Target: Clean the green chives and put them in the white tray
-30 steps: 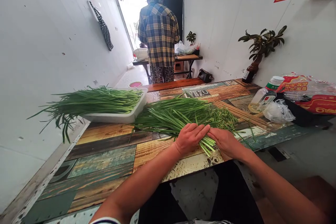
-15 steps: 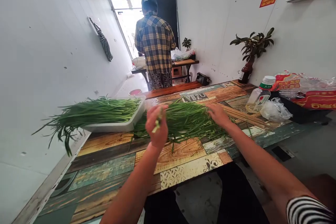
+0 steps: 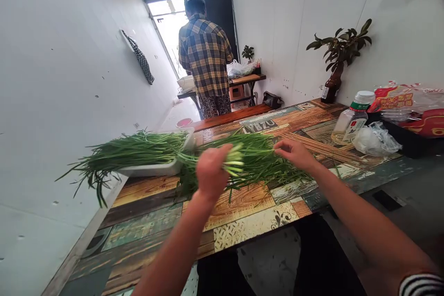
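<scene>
My left hand [image 3: 210,172] is raised above the patterned wooden table [image 3: 243,215] and closed round a small bunch of green chives [image 3: 233,158], pale cut ends pointing right; the hand is blurred. My right hand [image 3: 294,151] rests on the loose heap of chives [image 3: 263,159] on the table, fingers curled into the stalks. To the left, a white tray [image 3: 152,169] holds more chives [image 3: 132,152] whose tips hang over the table edge.
A person in a plaid shirt [image 3: 205,55] stands with their back to me by a far table. At right stand a plastic bottle [image 3: 350,120], a crumpled plastic bag [image 3: 376,141], red packages [image 3: 412,108] and a bottle with a leafy branch [image 3: 335,74]. Thin wooden skewers [image 3: 322,148] lie beside the heap.
My left hand lifted a small bunch of chives off the heap and turned it sideways. My right hand moved from the table's near edge onto the heap. The camera tilted up.
</scene>
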A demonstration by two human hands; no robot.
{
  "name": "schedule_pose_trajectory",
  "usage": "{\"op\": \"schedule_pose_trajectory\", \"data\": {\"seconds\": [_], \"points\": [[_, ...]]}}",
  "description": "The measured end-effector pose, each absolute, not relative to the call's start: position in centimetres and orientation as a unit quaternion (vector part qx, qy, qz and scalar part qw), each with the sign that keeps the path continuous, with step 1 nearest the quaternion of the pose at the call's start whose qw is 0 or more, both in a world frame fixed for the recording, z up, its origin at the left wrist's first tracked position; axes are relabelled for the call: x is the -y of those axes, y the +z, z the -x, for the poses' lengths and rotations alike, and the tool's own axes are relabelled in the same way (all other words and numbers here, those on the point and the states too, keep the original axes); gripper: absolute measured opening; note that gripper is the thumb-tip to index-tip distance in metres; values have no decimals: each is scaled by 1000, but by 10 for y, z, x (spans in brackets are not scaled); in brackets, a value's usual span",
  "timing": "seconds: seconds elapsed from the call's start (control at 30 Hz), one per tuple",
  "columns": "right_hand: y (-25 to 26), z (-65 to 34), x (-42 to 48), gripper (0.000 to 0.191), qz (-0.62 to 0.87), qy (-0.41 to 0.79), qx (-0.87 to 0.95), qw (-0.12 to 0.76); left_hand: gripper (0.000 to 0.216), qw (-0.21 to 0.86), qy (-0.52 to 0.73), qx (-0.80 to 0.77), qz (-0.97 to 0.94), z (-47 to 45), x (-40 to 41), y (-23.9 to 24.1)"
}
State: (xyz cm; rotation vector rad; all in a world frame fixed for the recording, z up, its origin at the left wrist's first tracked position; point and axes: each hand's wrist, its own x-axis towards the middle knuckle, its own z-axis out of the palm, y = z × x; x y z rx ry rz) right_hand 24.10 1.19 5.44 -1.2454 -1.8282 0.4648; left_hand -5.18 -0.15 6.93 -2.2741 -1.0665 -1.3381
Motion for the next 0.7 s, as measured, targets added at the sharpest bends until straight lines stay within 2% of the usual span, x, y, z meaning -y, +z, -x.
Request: {"op": "schedule_pose_trajectory", "data": {"seconds": [0.2, 0.33, 0.5, 0.6, 0.7], "points": [[45, -221, 25, 18, 472, 175, 719, 479, 30, 125, -362, 331, 862, -24, -4, 35], [43, -216, 31, 15, 428, 214, 700, 530, 21, 70, -386, 315, 864, -21, -6, 30], [41, -205, 32, 22, 404, 328, 599, 609, 20, 0, -422, 316, 849, -21, -11, 24], [38, -200, 30, 28, 427, 385, 542, 613, 19, -15, -445, 333, 831, -23, -11, 21], [31, -199, 27, 31, 471, 387, 531, 589, 26, -11, -450, 325, 832, -23, -8, 21]]}}
